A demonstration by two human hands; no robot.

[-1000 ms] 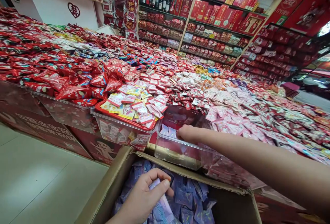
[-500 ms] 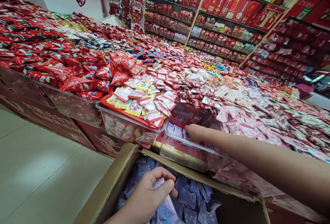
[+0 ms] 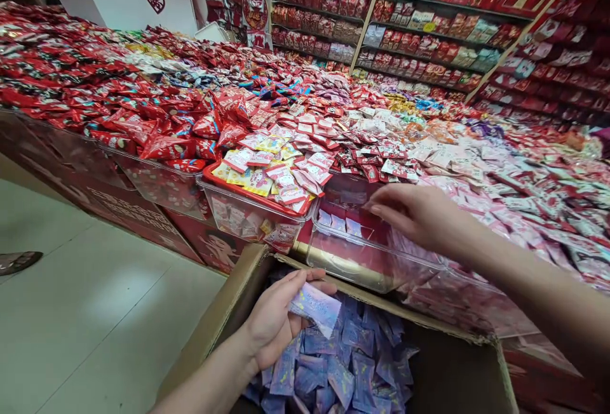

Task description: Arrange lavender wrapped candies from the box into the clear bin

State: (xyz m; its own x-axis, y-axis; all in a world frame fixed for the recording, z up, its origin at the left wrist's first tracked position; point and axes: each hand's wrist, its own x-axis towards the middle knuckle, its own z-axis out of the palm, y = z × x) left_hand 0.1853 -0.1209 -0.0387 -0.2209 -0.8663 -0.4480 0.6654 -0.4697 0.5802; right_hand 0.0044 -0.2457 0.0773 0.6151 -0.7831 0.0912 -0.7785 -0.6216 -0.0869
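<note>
My left hand [image 3: 274, 322] is closed round a bunch of purple candy packets [image 3: 314, 305], lifted just above the cardboard box [image 3: 223, 312] full of the same purple packets [image 3: 343, 369]. My right hand [image 3: 414, 211] hovers palm down over the clear plastic bin [image 3: 362, 261] on the display, fingers loosely spread and holding nothing. A few purple packets [image 3: 338, 222] lie on the bin's bottom.
A wide sloping display of wrapped sweets fills the view: red bags [image 3: 162, 128] at left, a red-rimmed tray of pink and yellow packets [image 3: 267, 176], pink packets [image 3: 457, 179] at right. Shelves of red boxes [image 3: 429, 26] stand behind. Tiled floor [image 3: 95, 312] lies at left.
My right hand has come up out of the clear bin and now hovers above it. My left hand has lifted a bunch of purple packets from the box.
</note>
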